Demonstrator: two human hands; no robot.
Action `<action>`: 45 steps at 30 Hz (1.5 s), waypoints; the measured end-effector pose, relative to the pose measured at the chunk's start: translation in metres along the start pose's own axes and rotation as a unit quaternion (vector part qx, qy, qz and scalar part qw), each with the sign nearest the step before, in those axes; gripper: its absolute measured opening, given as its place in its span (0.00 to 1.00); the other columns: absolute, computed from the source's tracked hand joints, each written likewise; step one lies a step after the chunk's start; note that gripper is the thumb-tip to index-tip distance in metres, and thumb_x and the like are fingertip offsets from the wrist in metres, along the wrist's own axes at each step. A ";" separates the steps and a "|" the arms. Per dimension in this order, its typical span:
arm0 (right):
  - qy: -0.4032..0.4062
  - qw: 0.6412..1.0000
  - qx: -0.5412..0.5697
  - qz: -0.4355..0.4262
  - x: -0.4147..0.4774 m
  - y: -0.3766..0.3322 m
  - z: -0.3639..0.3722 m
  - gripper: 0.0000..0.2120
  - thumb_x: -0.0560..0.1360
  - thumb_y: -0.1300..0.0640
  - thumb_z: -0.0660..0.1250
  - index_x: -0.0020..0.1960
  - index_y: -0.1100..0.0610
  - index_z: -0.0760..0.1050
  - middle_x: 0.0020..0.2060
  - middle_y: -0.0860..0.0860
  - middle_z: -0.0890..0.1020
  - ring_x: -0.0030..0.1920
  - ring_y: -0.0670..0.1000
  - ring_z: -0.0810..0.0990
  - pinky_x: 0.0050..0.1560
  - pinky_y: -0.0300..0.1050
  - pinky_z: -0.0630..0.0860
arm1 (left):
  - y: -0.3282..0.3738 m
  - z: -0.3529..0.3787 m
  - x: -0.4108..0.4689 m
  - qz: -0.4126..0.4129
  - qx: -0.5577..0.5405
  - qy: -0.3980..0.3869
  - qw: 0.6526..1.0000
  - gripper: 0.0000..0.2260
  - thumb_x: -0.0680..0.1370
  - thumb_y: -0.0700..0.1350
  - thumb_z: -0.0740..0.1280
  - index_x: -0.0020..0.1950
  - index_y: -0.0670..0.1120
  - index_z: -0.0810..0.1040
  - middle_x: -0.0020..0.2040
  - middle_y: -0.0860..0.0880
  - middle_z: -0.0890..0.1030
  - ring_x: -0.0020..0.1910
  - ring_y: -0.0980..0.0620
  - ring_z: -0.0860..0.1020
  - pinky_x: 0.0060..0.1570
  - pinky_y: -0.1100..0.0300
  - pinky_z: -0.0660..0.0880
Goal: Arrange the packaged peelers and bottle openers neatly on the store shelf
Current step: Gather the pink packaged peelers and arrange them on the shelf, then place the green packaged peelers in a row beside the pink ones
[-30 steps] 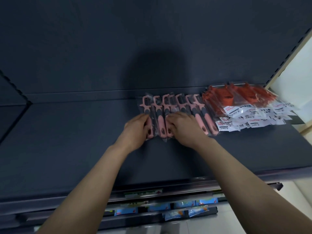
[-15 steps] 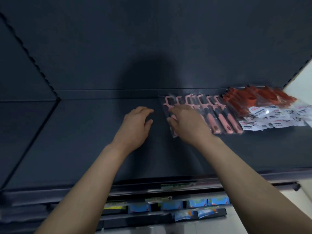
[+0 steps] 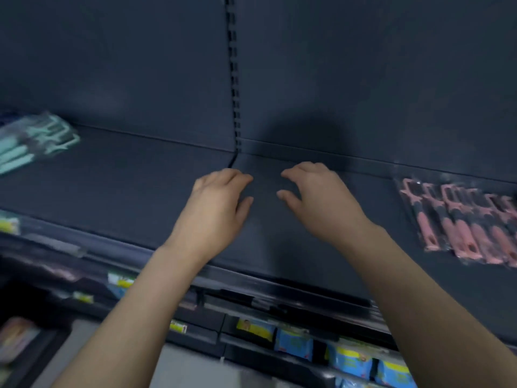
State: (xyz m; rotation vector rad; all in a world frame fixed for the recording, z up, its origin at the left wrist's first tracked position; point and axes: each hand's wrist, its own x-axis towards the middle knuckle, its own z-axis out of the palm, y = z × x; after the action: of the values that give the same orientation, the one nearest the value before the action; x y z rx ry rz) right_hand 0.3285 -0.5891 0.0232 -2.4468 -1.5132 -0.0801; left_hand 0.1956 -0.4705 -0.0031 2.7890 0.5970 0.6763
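**Between the two product groups: both hands empty over bare shelf**

Over a bare stretch of the shelf [image 3: 140,191], the left hand [image 3: 215,211] and right hand [image 3: 321,203] hover palm-down, fingers loosely spread, neither holding anything. The pink packaged peelers [image 3: 458,219] lie in a tidy overlapping row well to the right of the right hand, untouched. A loose, blurred bundle of mint-green packaged peelers [image 3: 33,141] sits far to the left of the left hand, angled. No bottle openers are visible. Judgement: the pink row looks finished; the step in hand is the transfer to the green bundle. Next move calls for a leftward reach and a two-handed gather
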 end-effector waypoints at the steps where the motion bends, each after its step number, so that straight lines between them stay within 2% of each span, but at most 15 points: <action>1: -0.008 1.000 0.002 -0.014 0.006 -0.011 0.003 0.17 0.79 0.50 0.59 0.63 0.57 0.72 0.61 0.53 0.75 0.62 0.55 0.70 0.63 0.51 0.67 | -0.010 -0.006 -0.006 -0.013 0.012 0.004 1.000 0.15 0.77 0.43 0.65 0.62 0.41 0.75 0.58 0.44 0.78 0.57 0.42 0.75 0.61 0.50 0.67; 5: -0.047 0.996 0.010 -0.078 0.030 -0.050 0.018 0.17 0.80 0.49 0.58 0.65 0.57 0.71 0.62 0.53 0.74 0.62 0.54 0.70 0.63 0.49 0.66 | -0.044 -0.027 -0.027 -0.083 0.055 0.007 0.995 0.17 0.74 0.47 0.63 0.60 0.42 0.77 0.55 0.44 0.79 0.55 0.41 0.77 0.58 0.48 0.70; 11: -0.084 0.980 0.045 -0.172 0.070 -0.099 0.037 0.17 0.80 0.49 0.58 0.64 0.58 0.72 0.60 0.53 0.75 0.62 0.55 0.71 0.63 0.50 0.67 | -0.080 -0.054 -0.046 -0.171 0.103 0.020 0.980 0.17 0.76 0.44 0.67 0.64 0.42 0.75 0.58 0.44 0.77 0.58 0.41 0.75 0.60 0.48 0.67; 17: -0.073 0.965 0.072 -0.240 0.104 -0.158 0.057 0.16 0.79 0.50 0.60 0.60 0.59 0.74 0.57 0.53 0.77 0.59 0.54 0.73 0.61 0.49 0.68 | -0.121 -0.084 -0.077 -0.243 0.149 0.052 0.957 0.16 0.74 0.43 0.69 0.61 0.41 0.76 0.55 0.43 0.78 0.55 0.39 0.77 0.58 0.46 0.71; 22: -0.086 0.956 0.057 -0.275 0.124 -0.223 0.074 0.17 0.79 0.49 0.59 0.63 0.57 0.72 0.59 0.52 0.76 0.61 0.54 0.71 0.63 0.49 0.66 | -0.171 -0.111 -0.109 -0.283 0.159 0.081 0.942 0.15 0.75 0.42 0.69 0.61 0.41 0.77 0.57 0.43 0.78 0.55 0.40 0.77 0.58 0.47 0.70; 27: -0.077 0.959 0.065 -0.264 0.141 -0.298 0.096 0.17 0.79 0.50 0.59 0.63 0.58 0.72 0.61 0.54 0.75 0.61 0.55 0.71 0.63 0.50 0.67 | -0.243 -0.143 -0.139 -0.280 0.154 0.078 0.944 0.16 0.76 0.44 0.67 0.62 0.43 0.76 0.58 0.45 0.78 0.57 0.41 0.76 0.58 0.45 0.71; 33: -0.102 0.973 0.059 -0.198 0.160 -0.388 0.114 0.17 0.80 0.49 0.58 0.63 0.59 0.72 0.61 0.55 0.75 0.61 0.56 0.72 0.62 0.52 0.69 | -0.332 -0.186 -0.166 -0.260 0.135 0.061 0.954 0.16 0.76 0.43 0.67 0.63 0.42 0.75 0.59 0.44 0.77 0.58 0.41 0.75 0.60 0.46 0.70; 38: -0.112 0.982 0.054 -0.139 0.182 -0.416 0.127 0.18 0.79 0.49 0.59 0.63 0.59 0.72 0.61 0.56 0.74 0.61 0.56 0.72 0.61 0.53 0.69 | -0.383 -0.193 -0.151 -0.223 0.099 0.041 0.969 0.17 0.76 0.42 0.67 0.64 0.42 0.75 0.60 0.44 0.77 0.59 0.42 0.75 0.61 0.45 0.70; 43: -0.104 0.989 0.059 -0.087 0.220 -0.427 0.146 0.19 0.79 0.48 0.59 0.65 0.59 0.71 0.62 0.56 0.74 0.61 0.57 0.72 0.60 0.53 0.70 | -0.426 -0.185 -0.120 -0.198 0.089 0.010 0.976 0.18 0.78 0.45 0.63 0.68 0.44 0.71 0.64 0.47 0.74 0.63 0.45 0.71 0.64 0.52 0.64; 45: -0.097 0.990 0.070 -0.070 0.240 -0.432 0.156 0.18 0.79 0.47 0.60 0.63 0.59 0.72 0.59 0.57 0.75 0.58 0.57 0.74 0.58 0.53 0.72 | -0.445 -0.183 -0.107 -0.191 0.094 -0.001 0.977 0.18 0.79 0.45 0.63 0.68 0.44 0.71 0.64 0.47 0.74 0.63 0.46 0.71 0.64 0.53 0.64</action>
State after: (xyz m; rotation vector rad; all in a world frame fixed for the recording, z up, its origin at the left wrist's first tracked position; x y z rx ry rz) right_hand 0.0406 -0.1590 0.0002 -2.2917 -1.7082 0.2371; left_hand -0.1278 -0.0984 -0.0156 2.7160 1.2112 0.5578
